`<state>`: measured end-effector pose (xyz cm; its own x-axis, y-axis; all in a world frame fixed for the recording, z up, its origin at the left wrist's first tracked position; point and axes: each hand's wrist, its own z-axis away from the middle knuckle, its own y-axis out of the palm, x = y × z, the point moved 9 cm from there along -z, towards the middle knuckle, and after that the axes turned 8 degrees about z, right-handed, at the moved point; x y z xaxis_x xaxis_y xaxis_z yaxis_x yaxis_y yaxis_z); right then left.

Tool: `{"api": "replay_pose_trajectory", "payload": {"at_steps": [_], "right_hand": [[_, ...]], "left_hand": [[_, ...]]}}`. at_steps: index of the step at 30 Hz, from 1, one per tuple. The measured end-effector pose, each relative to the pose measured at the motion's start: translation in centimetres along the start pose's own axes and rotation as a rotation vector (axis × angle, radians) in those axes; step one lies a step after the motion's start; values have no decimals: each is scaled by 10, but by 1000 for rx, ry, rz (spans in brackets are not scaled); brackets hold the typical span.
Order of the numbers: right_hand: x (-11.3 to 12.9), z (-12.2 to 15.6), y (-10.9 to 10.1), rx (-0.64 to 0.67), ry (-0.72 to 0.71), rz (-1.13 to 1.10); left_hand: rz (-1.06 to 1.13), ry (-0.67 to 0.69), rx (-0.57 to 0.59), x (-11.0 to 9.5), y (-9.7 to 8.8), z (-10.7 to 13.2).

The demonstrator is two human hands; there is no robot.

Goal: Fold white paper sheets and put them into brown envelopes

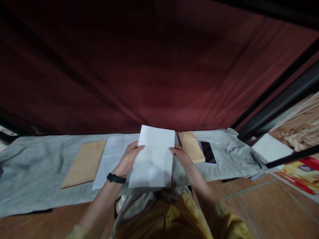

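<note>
A white sheet of paper (155,159) is held up in front of me by its two long sides; whether it is one sheet or several I cannot tell. My left hand (130,155) pinches its left edge, thumb on top, and a dark band circles that wrist. On the opposite edge, my right hand (181,155) grips it with the thumb on top and the fingers mostly behind. Partly hidden under my left hand lies more white paper (109,157) on the grey cloth. Just beyond my right hand is a brown envelope (191,146).
Grey cloth (45,162) covers the long surface. A large brown envelope (84,162) lies at the left, a phone (208,152) at the right. A dark red fabric wall (154,83) rises behind. Boxes (299,172) and a dark metal frame (276,79) stand at the far right.
</note>
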<state>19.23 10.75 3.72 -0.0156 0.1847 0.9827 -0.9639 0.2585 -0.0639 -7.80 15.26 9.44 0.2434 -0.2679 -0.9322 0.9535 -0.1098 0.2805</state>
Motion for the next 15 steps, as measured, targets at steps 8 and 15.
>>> {"api": "replay_pose_trajectory", "payload": {"at_steps": [8,15], "right_hand": [[146,-10,-22,25,-400,-52],[144,23,-44,-123,-653,210]], "left_hand": [[-175,451,22,-133,30,5],[-506,661,31,-110,26,22]]}}
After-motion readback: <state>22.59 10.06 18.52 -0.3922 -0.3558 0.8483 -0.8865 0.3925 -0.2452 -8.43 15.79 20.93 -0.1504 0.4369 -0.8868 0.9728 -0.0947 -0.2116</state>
